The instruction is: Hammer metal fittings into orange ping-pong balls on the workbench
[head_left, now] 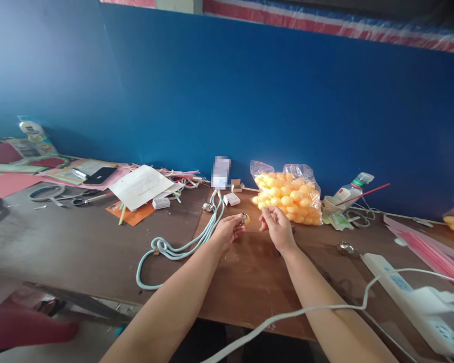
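Between the thumb and fingertips of my left hand is a small shiny silver piece with a yellow-orange part at its side; its exact kind is too small to make out. My right hand hovers just right of it, fingers curled together in a pinch, and whatever they may hold is hidden. Behind my right hand stands a clear plastic bag full of yellow-orange balls. To the left of my left hand lies a light-blue cord, looped on the brown table and leading up to a phone leaning on the wall.
Small white boxes, scissors and papers lie left. Rightward are a paper cup, a bottle, a silver piece and a power strip. A white cable crosses my right forearm.
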`<action>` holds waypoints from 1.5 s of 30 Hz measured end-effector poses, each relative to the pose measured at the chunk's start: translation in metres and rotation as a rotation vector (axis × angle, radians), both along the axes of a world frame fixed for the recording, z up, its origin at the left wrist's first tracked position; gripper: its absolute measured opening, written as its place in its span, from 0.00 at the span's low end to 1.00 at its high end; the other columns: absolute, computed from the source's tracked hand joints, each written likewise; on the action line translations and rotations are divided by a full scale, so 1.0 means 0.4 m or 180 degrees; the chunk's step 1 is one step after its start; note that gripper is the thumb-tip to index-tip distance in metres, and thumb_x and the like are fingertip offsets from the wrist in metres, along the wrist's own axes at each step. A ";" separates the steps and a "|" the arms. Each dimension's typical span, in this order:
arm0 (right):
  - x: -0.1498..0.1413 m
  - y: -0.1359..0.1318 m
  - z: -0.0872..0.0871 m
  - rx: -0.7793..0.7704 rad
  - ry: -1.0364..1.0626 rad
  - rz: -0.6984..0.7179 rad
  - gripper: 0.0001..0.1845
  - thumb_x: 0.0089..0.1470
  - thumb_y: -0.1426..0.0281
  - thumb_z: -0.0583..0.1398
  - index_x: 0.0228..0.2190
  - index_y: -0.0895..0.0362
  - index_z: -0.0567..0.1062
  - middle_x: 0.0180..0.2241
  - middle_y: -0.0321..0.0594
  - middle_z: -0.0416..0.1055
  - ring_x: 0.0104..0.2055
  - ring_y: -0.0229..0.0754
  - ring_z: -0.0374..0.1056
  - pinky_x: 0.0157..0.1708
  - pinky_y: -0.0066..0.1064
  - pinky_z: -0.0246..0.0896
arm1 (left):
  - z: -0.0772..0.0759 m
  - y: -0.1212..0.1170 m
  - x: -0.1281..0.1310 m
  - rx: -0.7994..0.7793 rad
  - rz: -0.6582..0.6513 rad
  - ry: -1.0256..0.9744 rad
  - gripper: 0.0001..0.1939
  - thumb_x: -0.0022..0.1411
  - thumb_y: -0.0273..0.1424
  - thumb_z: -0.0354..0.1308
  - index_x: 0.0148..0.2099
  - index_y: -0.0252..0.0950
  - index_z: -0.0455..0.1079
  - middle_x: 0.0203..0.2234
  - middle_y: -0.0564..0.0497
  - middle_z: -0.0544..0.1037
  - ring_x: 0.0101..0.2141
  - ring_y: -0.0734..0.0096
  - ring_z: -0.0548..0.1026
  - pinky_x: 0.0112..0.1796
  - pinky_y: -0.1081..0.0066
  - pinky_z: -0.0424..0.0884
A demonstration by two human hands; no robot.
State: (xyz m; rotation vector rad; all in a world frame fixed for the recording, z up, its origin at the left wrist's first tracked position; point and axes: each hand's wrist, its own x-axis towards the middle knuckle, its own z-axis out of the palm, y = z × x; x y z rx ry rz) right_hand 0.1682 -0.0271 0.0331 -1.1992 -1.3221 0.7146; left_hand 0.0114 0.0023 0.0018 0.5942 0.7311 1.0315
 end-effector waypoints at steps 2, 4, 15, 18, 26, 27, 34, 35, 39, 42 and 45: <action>0.013 -0.002 0.035 -0.0017 -0.0320 -0.0051 0.19 0.52 0.51 0.60 0.31 0.54 0.69 0.25 0.35 0.70 0.19 0.36 0.63 0.23 0.32 0.63 | 0.002 0.001 -0.004 -0.0044 -0.0010 -0.0051 0.08 0.61 0.29 0.60 0.36 0.28 0.71 0.25 0.47 0.75 0.22 0.77 0.73 0.27 0.75 0.73; 0.038 -0.011 0.061 -0.0157 -0.0812 -0.0043 0.17 0.51 0.52 0.60 0.30 0.54 0.70 0.25 0.36 0.71 0.21 0.38 0.65 0.25 0.34 0.64 | 0.005 0.002 -0.007 -0.0070 -0.0051 -0.0059 0.08 0.62 0.30 0.58 0.37 0.27 0.71 0.25 0.47 0.75 0.23 0.77 0.73 0.27 0.75 0.73; 0.261 -0.238 -0.044 -0.1603 -0.4037 -0.1154 0.20 0.55 0.55 0.57 0.41 0.57 0.72 0.41 0.53 0.70 0.45 0.56 0.69 0.39 0.40 0.60 | 0.014 0.003 -0.014 -0.0248 -0.0086 -0.0053 0.12 0.63 0.33 0.57 0.34 0.27 0.70 0.24 0.46 0.75 0.22 0.78 0.73 0.26 0.78 0.72; 0.266 -0.263 -0.079 -0.1551 -0.4222 -0.1276 0.16 0.58 0.59 0.54 0.39 0.58 0.72 0.40 0.53 0.70 0.44 0.55 0.69 0.38 0.39 0.59 | 0.005 0.004 -0.010 -0.0137 -0.0136 -0.0022 0.11 0.62 0.32 0.59 0.35 0.27 0.70 0.25 0.45 0.75 0.23 0.77 0.73 0.26 0.77 0.73; 0.206 -0.259 -0.036 -0.0911 -0.3264 -0.0841 0.14 0.60 0.61 0.52 0.31 0.56 0.71 0.34 0.47 0.71 0.38 0.48 0.69 0.37 0.34 0.59 | 0.000 -0.004 -0.002 0.0075 -0.0091 0.0135 0.09 0.56 0.30 0.64 0.36 0.29 0.71 0.26 0.47 0.76 0.23 0.76 0.74 0.27 0.75 0.74; 0.184 -0.260 -0.020 -0.0833 -0.2985 -0.0766 0.15 0.60 0.59 0.52 0.30 0.55 0.71 0.32 0.45 0.72 0.35 0.46 0.68 0.35 0.34 0.59 | 0.001 -0.005 -0.001 0.0102 -0.0100 0.0147 0.09 0.56 0.30 0.65 0.36 0.29 0.72 0.26 0.47 0.76 0.23 0.76 0.74 0.27 0.74 0.74; 0.029 -0.249 0.063 -0.0785 -0.1653 -0.0110 0.21 0.57 0.51 0.52 0.26 0.54 0.69 0.23 0.37 0.70 0.25 0.40 0.63 0.26 0.32 0.56 | 0.009 -0.008 -0.003 0.0094 -0.0025 0.0130 0.07 0.58 0.28 0.63 0.35 0.27 0.72 0.26 0.46 0.76 0.22 0.77 0.74 0.29 0.74 0.73; 0.017 -0.245 0.062 -0.0789 -0.1665 -0.0115 0.21 0.57 0.51 0.53 0.24 0.54 0.68 0.22 0.37 0.68 0.24 0.40 0.62 0.26 0.32 0.56 | 0.010 -0.008 -0.003 0.0055 -0.0010 0.0129 0.07 0.58 0.28 0.63 0.35 0.27 0.72 0.25 0.46 0.76 0.22 0.77 0.74 0.29 0.73 0.73; 0.000 -0.235 0.050 -0.0808 -0.1750 -0.0125 0.21 0.56 0.51 0.53 0.22 0.53 0.67 0.20 0.36 0.67 0.23 0.40 0.60 0.25 0.32 0.55 | 0.014 -0.008 0.000 -0.0147 0.0095 0.0199 0.07 0.56 0.27 0.64 0.34 0.27 0.71 0.21 0.48 0.74 0.21 0.76 0.73 0.30 0.72 0.74; 0.007 -0.239 0.049 -0.0721 -0.1616 -0.0175 0.21 0.55 0.50 0.55 0.23 0.54 0.69 0.22 0.37 0.69 0.24 0.41 0.61 0.25 0.32 0.57 | 0.015 -0.009 0.000 -0.0117 0.0042 0.0103 0.07 0.57 0.27 0.64 0.33 0.27 0.71 0.23 0.48 0.75 0.21 0.77 0.73 0.28 0.74 0.73; 0.015 -0.250 0.053 -0.0711 -0.1558 -0.0218 0.21 0.55 0.50 0.55 0.26 0.54 0.71 0.23 0.38 0.70 0.25 0.41 0.62 0.26 0.32 0.58 | 0.016 -0.010 -0.002 -0.0047 0.0004 -0.0014 0.07 0.58 0.28 0.62 0.34 0.27 0.71 0.25 0.46 0.76 0.22 0.79 0.73 0.28 0.76 0.73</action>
